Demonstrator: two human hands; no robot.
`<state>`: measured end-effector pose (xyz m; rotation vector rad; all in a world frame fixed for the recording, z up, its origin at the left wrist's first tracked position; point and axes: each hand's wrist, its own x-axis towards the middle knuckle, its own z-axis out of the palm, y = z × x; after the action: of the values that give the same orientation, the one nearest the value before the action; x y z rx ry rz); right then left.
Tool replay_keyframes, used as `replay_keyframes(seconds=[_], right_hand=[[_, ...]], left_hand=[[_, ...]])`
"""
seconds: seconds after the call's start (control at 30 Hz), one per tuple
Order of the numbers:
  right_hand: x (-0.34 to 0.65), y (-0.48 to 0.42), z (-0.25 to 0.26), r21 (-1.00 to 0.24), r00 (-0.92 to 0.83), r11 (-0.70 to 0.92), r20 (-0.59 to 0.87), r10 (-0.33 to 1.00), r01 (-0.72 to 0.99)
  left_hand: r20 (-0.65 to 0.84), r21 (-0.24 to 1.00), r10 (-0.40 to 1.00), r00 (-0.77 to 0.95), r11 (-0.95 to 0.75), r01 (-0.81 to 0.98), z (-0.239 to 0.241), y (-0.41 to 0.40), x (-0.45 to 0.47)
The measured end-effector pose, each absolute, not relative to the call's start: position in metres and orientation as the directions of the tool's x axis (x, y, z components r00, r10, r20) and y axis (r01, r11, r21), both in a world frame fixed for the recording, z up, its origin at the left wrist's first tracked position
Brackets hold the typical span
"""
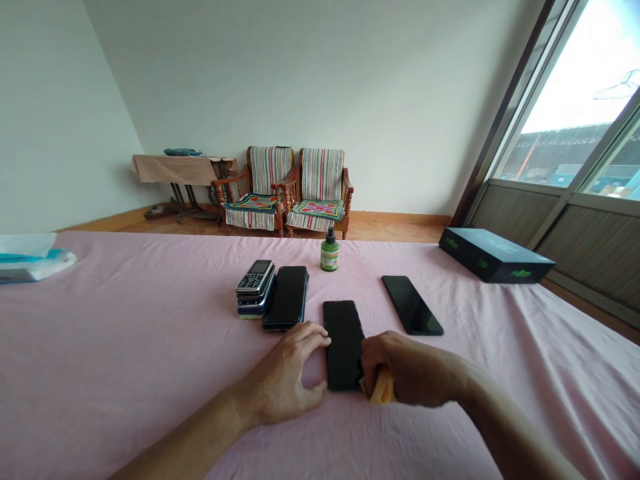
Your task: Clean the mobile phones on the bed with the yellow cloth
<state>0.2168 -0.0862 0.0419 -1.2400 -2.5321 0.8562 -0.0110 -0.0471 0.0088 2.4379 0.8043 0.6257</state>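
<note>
A black smartphone (343, 337) lies face up on the pink tablecloth (125, 347). My left hand (287, 380) rests on the cloth with its fingertips against the phone's left edge, fingers bent. My right hand (405, 370) is closed round a small yellow-orange cloth (383, 389) at the phone's lower right corner. Another black phone (413, 304) lies apart on the right. To the left stand two stacks of phones, one topped by a keypad phone (255, 277), one by a black smartphone (287, 295).
A small green spray bottle (329, 252) stands behind the phones. A dark flat box (495, 255) sits at the table's right edge, a tissue pack (30, 257) at the far left. Two wooden chairs (295, 190) and a side table stand by the far wall.
</note>
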Motion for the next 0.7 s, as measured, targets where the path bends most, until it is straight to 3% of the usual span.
replay_keyframes(seconds=[0.23,0.43,0.53,0.6,0.7], right_hand=[[0.19,-0.088,0.035,-0.616,-0.64,0.565,0.124,0.758,0.55],[0.218,-0.09,0.046,-0.567,-0.565,0.419,-0.101,0.819,0.709],[0.234,-0.086,0.047,-0.494,-0.466,0.362,-0.101,0.879,0.79],[0.236,-0.081,0.044,-0.537,-0.383,0.307,-0.032,0.923,0.786],[0.227,-0.074,0.036,-0.702,-0.238,0.2,0.044,0.97,0.684]], left_hand=[[0.288,0.579,0.632,0.719,-0.713,0.395,0.009,-0.047,-0.01],[0.281,0.561,0.644,0.712,-0.712,0.422,0.007,-0.048,-0.012],[0.285,0.55,0.64,0.714,-0.719,0.426,0.007,-0.048,-0.012],[0.287,0.545,0.641,0.711,-0.72,0.429,0.008,-0.049,-0.011],[0.29,0.554,0.655,0.697,-0.709,0.436,0.011,-0.052,-0.008]])
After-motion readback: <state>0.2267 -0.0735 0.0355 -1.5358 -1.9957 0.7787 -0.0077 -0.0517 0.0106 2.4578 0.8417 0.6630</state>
